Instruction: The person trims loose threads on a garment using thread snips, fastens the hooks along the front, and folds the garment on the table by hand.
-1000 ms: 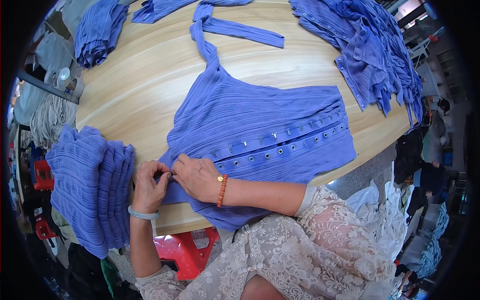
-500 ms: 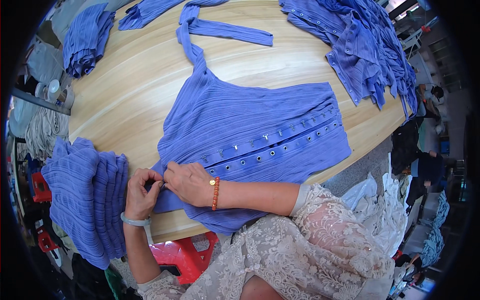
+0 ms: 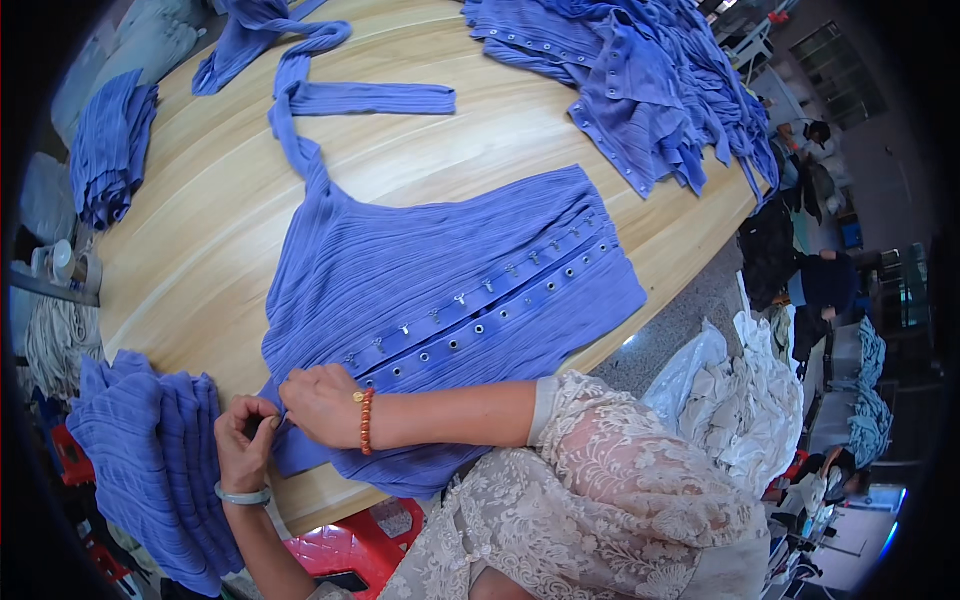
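Observation:
A violet-blue ribbed knit top (image 3: 420,250) lies spread on the table, its long strap trailing toward the far side. Down its near half run a row of metal hooks and a row of eyelets, a narrow gap between them. At the left end of these rows, my left hand (image 3: 243,440) pinches the edge of the top with thumb and forefinger. My right hand (image 3: 325,405) is closed right beside it on the same edge, its fingertips partly hidden by the hand's back. Whatever small piece is between the fingertips cannot be made out.
A thick folded stack of violet-blue garments (image 3: 150,460) stands left of my left hand. Another folded bundle (image 3: 112,145) lies at the far left, and a loose heap of eyeleted garments (image 3: 640,90) at the far right. A red stool (image 3: 355,545) is below the wooden table's (image 3: 190,290) near edge.
The whole view has shifted, so the table, top and both hands appear further left, the near parts lower. Both hands keep their pinch at the same end of the top.

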`<state>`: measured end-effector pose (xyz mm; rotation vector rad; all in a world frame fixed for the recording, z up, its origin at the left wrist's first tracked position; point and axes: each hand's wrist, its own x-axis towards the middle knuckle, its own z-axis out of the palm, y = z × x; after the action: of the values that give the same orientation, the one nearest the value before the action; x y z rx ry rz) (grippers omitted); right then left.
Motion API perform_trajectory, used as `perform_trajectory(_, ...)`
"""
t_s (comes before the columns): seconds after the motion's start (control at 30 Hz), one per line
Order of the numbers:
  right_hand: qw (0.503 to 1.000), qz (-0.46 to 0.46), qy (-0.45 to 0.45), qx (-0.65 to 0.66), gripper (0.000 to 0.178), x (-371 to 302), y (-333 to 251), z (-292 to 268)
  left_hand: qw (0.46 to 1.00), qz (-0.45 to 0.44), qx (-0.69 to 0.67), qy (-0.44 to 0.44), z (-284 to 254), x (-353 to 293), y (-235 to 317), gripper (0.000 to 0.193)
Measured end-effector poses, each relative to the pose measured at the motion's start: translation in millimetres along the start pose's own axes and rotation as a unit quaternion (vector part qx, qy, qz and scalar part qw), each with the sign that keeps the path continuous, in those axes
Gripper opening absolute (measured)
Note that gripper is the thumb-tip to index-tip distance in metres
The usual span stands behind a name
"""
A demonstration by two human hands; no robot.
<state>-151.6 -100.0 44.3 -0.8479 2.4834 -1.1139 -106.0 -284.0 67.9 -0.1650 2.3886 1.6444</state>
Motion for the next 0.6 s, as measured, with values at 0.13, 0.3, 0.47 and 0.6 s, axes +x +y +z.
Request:
perform_trajectory(0.13, 1.0, -0.007, 0.011, -0.019, 0.015, 2.6, -2.5, 1.3, 0.999, -0.051, -0.018, -0.002, 4.3, 3.4, 2.6, 0.009)
perform_trajectory(0.3, 1.0, 0.025, -0.013, 0.001, 0.015, 8.4, -7.2, -9.8, 0.985, 0.068, 0.159, 0.028, 8.7, 1.9, -3.3, 0.013)
perform_trajectory(0.47, 1.0, 0.024, -0.016, -0.003, 0.013, 10.0, -7.0, -9.7, 0.98, -0.003, 0.197, 0.013, 4.1, 7.1, -0.9, 0.008)
perform_trajectory(0.6, 1.0, 0.019, -0.01, 0.009, 0.011, 8.3, -7.6, -9.5, 0.972, -0.034, 0.233, 0.02, 9.4, 6.6, 6.5, 0.007)
